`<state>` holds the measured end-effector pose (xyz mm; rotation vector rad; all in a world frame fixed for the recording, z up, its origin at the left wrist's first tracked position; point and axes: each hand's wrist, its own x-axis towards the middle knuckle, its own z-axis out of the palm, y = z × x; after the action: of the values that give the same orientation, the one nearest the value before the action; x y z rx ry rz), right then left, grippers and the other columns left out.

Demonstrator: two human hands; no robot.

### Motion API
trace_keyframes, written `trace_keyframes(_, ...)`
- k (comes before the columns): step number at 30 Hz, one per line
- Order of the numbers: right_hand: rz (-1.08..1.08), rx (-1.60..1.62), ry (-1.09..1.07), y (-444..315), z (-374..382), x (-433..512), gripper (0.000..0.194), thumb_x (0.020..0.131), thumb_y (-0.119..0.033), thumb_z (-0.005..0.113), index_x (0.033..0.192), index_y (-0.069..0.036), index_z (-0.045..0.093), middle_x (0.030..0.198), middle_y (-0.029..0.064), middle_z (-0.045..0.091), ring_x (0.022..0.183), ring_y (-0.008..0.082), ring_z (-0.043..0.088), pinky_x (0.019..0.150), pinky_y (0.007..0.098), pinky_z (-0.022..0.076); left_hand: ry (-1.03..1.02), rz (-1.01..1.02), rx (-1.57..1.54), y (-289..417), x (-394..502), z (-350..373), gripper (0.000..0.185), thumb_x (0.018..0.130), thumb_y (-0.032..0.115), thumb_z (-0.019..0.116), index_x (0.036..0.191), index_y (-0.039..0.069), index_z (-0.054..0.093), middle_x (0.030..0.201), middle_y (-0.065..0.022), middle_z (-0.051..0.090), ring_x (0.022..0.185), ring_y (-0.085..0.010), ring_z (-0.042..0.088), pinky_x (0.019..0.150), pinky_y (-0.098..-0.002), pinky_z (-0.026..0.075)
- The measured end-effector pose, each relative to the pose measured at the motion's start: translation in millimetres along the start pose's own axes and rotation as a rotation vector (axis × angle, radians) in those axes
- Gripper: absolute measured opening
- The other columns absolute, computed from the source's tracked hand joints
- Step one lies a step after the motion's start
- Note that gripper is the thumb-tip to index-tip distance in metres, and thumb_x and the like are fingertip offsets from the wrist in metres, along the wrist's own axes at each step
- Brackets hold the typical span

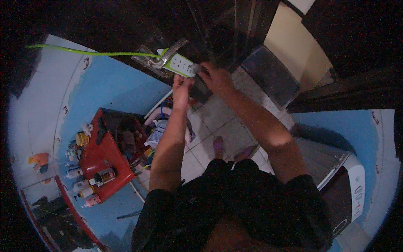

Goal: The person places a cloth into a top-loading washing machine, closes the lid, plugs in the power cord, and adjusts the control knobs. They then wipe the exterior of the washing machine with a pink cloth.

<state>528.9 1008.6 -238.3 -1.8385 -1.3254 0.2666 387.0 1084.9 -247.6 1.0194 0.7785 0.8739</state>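
A white power strip with a green edge (181, 64) lies slantwise behind a metal lever door handle (171, 52) on a dark door. A bright green cord (104, 53) runs from its upper end to the left. My left hand (181, 91) grips the strip's lower edge between fingers and thumb. At the strip's lower right end, my right hand (218, 78) has its fingers on a small greyish plug (196, 68). The plug is blurred, and I cannot tell how far it sits in the socket.
A red shelf (115, 160) carrying several bottles stands at left by a blue wall (126, 75). Below the left hand is a pink basket (188, 134) with cloth. A washing machine (327, 163) stands at right. A framed mirror (59, 184) is at lower left, above tiled floor (217, 110).
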Motion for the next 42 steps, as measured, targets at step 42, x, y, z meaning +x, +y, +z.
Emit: trace_keyframes(42,-0.260,-0.175,-0.211,1,-33,32,0.035,0.086,-0.036,0.069,0.115,-0.018,0.063,0.092,0.0143,0.070,0.084,0.0374,0.068,0.069,0.0493,0.0537,-0.037,-0.144,0.050,28,-18,12,0.058,0.087,0.009,0.063,0.142,0.012,0.044,0.129,-0.0046,0.056,0.117,-0.0163,0.053,0.095,-0.0331,0.046)
